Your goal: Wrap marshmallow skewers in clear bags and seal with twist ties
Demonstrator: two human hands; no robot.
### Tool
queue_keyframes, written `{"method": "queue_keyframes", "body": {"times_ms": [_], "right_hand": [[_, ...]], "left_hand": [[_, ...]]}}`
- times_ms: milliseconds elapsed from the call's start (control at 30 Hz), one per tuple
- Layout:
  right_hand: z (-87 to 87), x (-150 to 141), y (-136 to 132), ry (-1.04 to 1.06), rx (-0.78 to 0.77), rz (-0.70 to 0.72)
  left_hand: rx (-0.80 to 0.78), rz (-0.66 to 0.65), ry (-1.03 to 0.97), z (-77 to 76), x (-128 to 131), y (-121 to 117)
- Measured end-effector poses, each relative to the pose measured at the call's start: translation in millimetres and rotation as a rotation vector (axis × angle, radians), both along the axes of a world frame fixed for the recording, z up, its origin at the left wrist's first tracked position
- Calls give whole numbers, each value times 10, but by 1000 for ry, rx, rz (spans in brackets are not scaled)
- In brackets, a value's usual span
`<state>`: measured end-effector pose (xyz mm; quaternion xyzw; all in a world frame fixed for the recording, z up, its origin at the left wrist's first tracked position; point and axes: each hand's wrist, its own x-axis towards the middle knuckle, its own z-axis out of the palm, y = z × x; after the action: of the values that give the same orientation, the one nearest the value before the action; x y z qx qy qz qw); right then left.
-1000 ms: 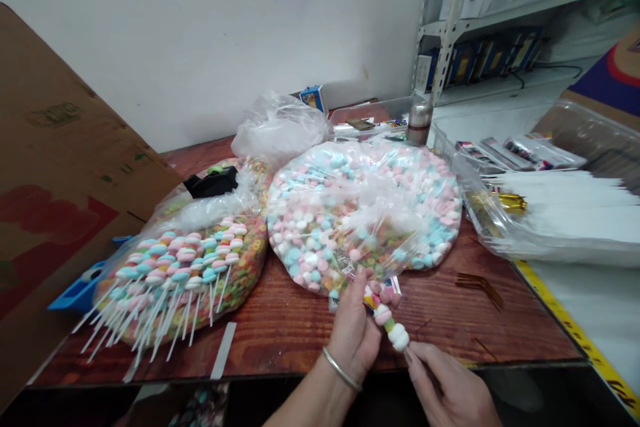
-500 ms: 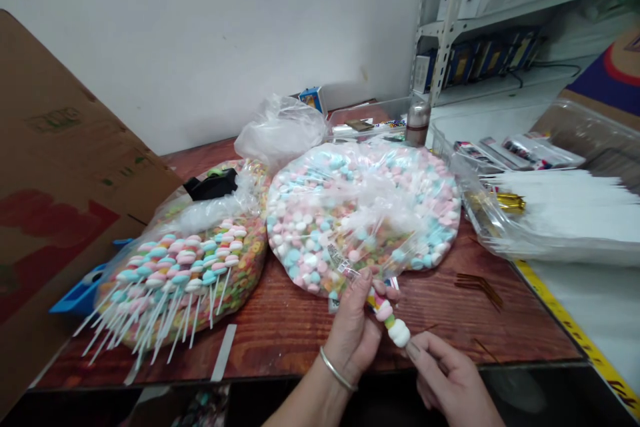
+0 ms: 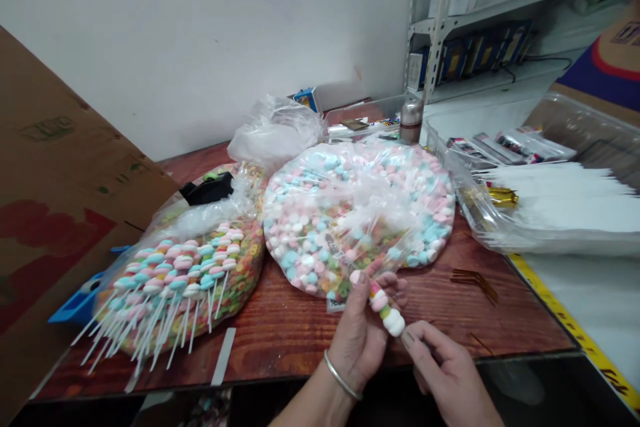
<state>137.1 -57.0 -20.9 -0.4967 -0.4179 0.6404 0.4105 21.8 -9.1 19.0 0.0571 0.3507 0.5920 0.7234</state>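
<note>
Slanting at five o'clock, just above the front edge of the wooden table [image 3: 280, 337], is one candy stick [image 3: 385, 311], white at its lower end, green and pink farther up. One big bag of marshmallows [image 3: 313, 230] sits just beyond it, near the centre. One bag of coloured rings [image 3: 246, 275] lies at eight o'clock, bearing a pile of sweets on sticks [image 3: 183, 263] that overlap too much to count. One metal bottle [image 3: 411, 123] stands at two o'clock, one clear tub [image 3: 530, 241] at three. The left hand [image 3: 364, 340], with one bracelet [image 3: 341, 379] at its wrist, is half closed around the candy stick's upper part, some fingers loosely apart. The right hand [image 3: 441, 363] pinches the lower end between thumb and forefinger; what lies between their tips is hidden.
</note>
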Motion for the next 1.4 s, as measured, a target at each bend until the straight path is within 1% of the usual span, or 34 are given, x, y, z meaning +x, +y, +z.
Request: {"method": "queue_keyframes", "body": {"times_ms": [100, 200, 300, 333, 367, 400, 433, 467, 533, 600, 633, 667, 700, 733, 767, 833, 900, 1033, 1167, 1233, 1300, 1333, 1400], "right_hand": [[-18, -6, 30, 330, -235, 28], [-33, -44, 48, 534, -334, 49], [-50, -84, 67, 589, -342, 121], [-60, -89, 72, 548, -323, 137], [-75, -87, 75, 461, -277, 138], [-94, -79, 75, 325, -195, 131], [-119, -63, 73, 149, -77, 108], [-149, -42, 68, -48, 79, 83], [-214, 6, 53, -418, 470, 35], [-266, 42, 38, -681, 835, -28], [-278, 50, 33, -759, 953, -57], [-278, 49, 31, -797, 1008, -69], [-268, 41, 31, -794, 1001, -70], [-248, 27, 34, -758, 940, -61], [-223, 10, 39, -694, 843, -47], [-171, -24, 53, -536, 606, -38], [-142, -42, 71, -391, 403, -34], [-168, -18, 107, -129, 120, 17], [-182, -3, 117, 244, -214, 98], [-149, -18, 110, 399, -315, 92], [-106, -48, 105, 500, -366, 93], [-88, -67, 107, 525, -381, 84], [-72, -109, 118, 511, -379, 43]], "left_hand": [[109, -15, -73, 41, -169, 75], [148, -20, -97, 71, -295, 175], [114, 16, -68, 81, -314, 269], [91, 38, -64, 82, -300, 297], [65, 65, -65, 84, -281, 322], [40, 97, -70, 85, -260, 344], [15, 125, -74, 86, -239, 362], [-7, 148, -76, 87, -219, 375], [-44, 169, -73, 85, -182, 386], [-67, 155, -59, 75, -140, 377], [-73, 143, -51, 67, -115, 365], [-75, 135, -41, 57, -87, 350], [-77, 134, -31, 46, -58, 331], [-74, 141, -22, 34, -29, 310], [-70, 145, -17, 22, -5, 288], [-74, 118, -16, -1, 25, 249], [-87, 80, -18, -19, 18, 227], [-125, 107, 13, -19, -63, 238], [-132, 91, -21, 10, -93, 248], [-111, 82, -63, 10, -68, 230], [-83, 61, -76, -9, -24, 193], [-69, 38, -71, -23, 1, 169], [-51, -12, -54, -54, 48, 122]]}}
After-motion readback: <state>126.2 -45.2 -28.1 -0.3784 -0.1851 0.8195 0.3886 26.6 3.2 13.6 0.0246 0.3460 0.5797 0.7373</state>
